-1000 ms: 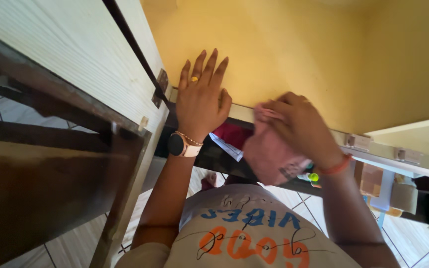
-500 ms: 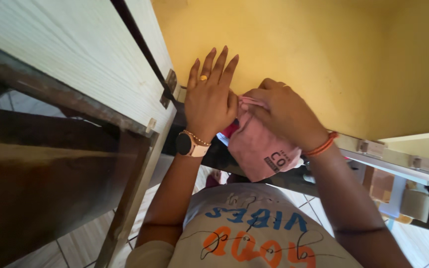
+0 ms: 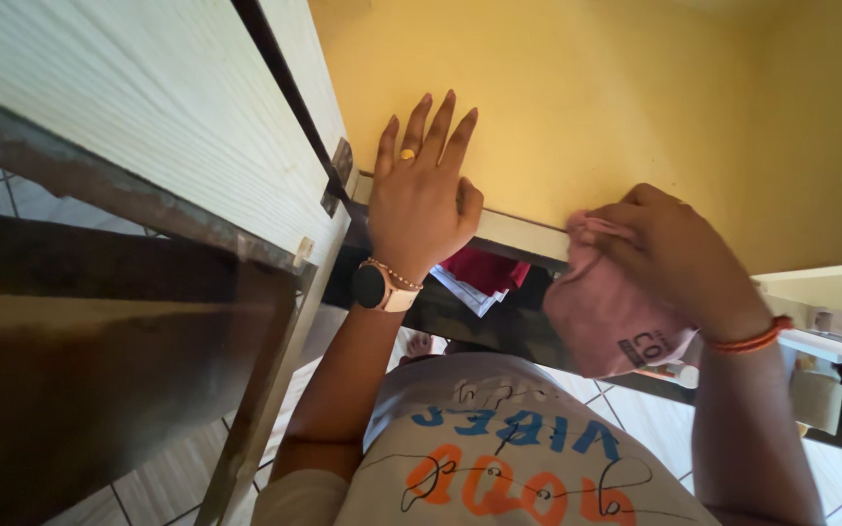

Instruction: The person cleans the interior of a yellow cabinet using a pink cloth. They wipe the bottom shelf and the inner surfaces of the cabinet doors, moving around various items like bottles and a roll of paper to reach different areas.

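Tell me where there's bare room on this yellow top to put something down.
The yellow top is bare beyond the fingertips of the left hand and across to the far corner. A free strip along the front edge lies between that hand and the right hand, whose grip is on the pink cloth. Below the edge it's crowded: red fabric and papers.

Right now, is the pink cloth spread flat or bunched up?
Bunched up: the right hand grips the pink cloth against the yellow surface's edge.
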